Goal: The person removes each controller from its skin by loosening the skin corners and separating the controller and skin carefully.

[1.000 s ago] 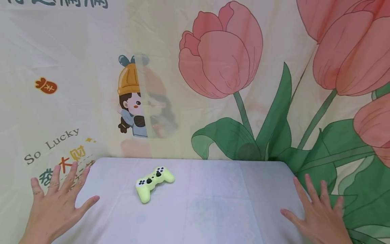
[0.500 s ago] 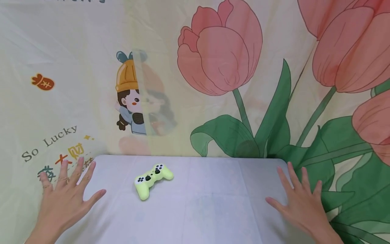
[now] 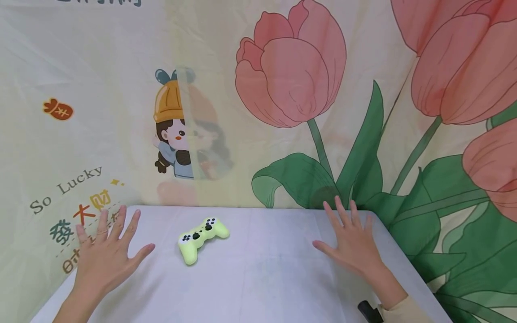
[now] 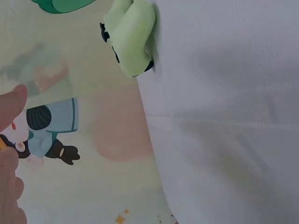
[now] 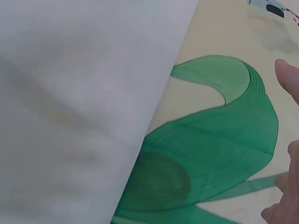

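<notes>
- Looking down from the head view, a lime-green game controller (image 3: pixel 203 239) lies flat on the white table (image 3: pixel 266 278), left of centre, one grip pointing toward the person. Lying button-side up, it leaves both grips exposed to a grasp from either side.
- The left hand (image 3: pixel 106 260) hovers over the table's left edge with fingers spread and straight, holding nothing; it is near the controller but apart from it. The right hand (image 3: pixel 352 242) is likewise spread and empty, over the right part of the table, well apart from the controller. The controller lies between the two hands.
- A printed cloth backdrop (image 3: pixel 282 89) with tulips and a cartoon figure hangs behind the table.
- From the left wrist view, the controller (image 4: pixel 131 39) appears at the table's (image 4: pixel 224 116) edge line against the backdrop (image 4: pixel 70 149). A fingertip and part of the palm show at the left border; nothing is held.
- From the right wrist view, only bare table (image 5: pixel 70 93) and the backdrop's green leaf print (image 5: pixel 219 154) show. Fingertips (image 5: pixel 289 79) at the right border are straight and touch nothing. The controller is out of view here.
</notes>
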The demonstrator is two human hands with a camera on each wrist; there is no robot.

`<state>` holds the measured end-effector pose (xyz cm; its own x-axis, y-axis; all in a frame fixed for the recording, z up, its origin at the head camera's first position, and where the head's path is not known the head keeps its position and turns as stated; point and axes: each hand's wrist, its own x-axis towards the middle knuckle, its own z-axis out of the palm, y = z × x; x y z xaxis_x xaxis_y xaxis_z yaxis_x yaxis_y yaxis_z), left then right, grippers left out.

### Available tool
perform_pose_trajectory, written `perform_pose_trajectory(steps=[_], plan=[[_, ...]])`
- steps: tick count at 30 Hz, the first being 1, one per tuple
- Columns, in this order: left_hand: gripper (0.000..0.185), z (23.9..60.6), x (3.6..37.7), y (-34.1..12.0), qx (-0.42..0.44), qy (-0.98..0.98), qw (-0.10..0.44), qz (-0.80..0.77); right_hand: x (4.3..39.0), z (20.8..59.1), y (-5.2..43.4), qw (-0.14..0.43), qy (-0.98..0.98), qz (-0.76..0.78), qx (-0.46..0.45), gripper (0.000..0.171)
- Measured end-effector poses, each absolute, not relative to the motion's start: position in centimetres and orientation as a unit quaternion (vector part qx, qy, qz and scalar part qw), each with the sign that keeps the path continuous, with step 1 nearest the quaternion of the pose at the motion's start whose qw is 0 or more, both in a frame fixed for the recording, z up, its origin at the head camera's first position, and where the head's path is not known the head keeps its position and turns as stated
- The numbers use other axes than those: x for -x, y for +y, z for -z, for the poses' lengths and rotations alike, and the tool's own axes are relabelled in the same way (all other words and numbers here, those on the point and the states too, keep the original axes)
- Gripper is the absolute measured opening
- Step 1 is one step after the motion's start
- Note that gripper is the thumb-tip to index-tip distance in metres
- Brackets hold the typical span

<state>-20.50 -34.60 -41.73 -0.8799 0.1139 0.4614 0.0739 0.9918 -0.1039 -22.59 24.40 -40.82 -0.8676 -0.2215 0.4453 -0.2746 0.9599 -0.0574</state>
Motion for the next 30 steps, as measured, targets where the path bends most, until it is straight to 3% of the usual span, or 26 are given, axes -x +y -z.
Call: perform_pose_trajectory(steps=[12,22,30], plan=[[0.103,42.9,21.5,-33.6,0.032,-0.973,0.228,0.01,26.4,41.0,16.8,0.186,-0.959,-0.099,-0.188,0.103],[0.099,44.5,22.5,-32.5,0.021,-0.977,0.196,0.085,29.1,42.5,10.9,0.102,-0.96,-0.169,-0.201,0.101],[0.098,45.1,22.8,-30.9,0.008,-0.977,0.118,0.179,30.2,43.6,6.2,0.043,-0.944,-0.253,-0.207,0.098]])
